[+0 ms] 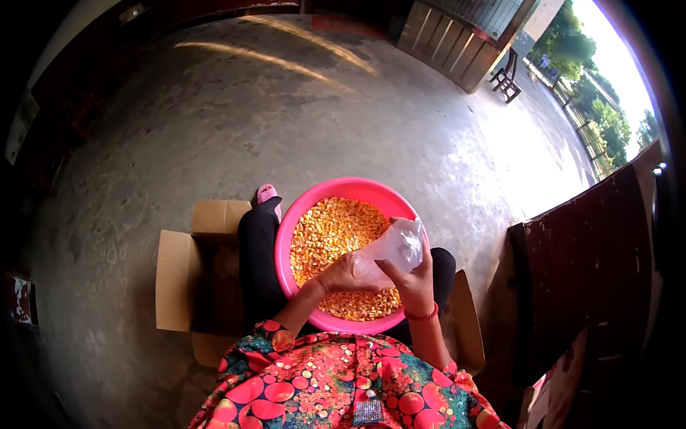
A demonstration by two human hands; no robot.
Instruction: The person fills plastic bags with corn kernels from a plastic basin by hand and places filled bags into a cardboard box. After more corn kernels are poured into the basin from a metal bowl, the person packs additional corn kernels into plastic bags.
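A pink basin (325,187) rests between my legs, filled with yellow-orange corn kernels (336,229). Above its right side I hold a translucent white plastic bag (393,247). My left hand (346,274) grips the bag's lower left part, fingers wrapped against it. On the other side, my right hand (414,279) has its thumb and fingers closed on the bag; a red bracelet circles that wrist. What the bag holds, if anything, I cannot make out.
Open cardboard boxes (174,279) stand at my left and right (468,322). Dark wooden furniture (586,264) is at the right. Ahead stretches a concrete floor (286,121), with a wooden door (457,43) and a chair (507,77) by the bright doorway.
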